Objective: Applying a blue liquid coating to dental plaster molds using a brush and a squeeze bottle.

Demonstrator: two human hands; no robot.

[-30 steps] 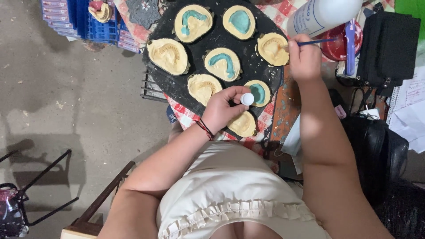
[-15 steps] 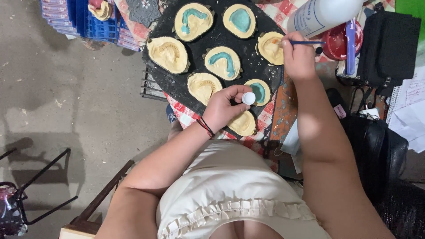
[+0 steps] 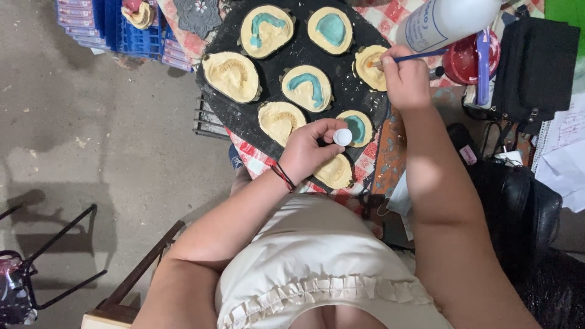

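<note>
A round black tray [image 3: 231, 113] carries several cream-coloured plaster moulds; three of them have teal paint in their hollows. My left hand [image 3: 308, 149] holds a small white-capped pot [image 3: 342, 136] over the tray's near edge, next to a teal-filled mould [image 3: 356, 127]. My right hand [image 3: 405, 79] grips a thin blue paintbrush [image 3: 420, 56], and its tip touches a cream mould [image 3: 368, 67] at the tray's right edge.
A large white bottle [image 3: 448, 21] and a red bowl [image 3: 463, 61] sit right of the tray on a checked cloth [image 3: 253, 155]. Black bags [image 3: 536, 67] fill the right side. Blue crates [image 3: 116, 27] stand at top left, with concrete floor [image 3: 91, 140] and a dark metal stand [image 3: 55, 256] to the left.
My right hand has brought the brush tip leftward onto the right-hand mould. My left hand with the pot has stayed in place.
</note>
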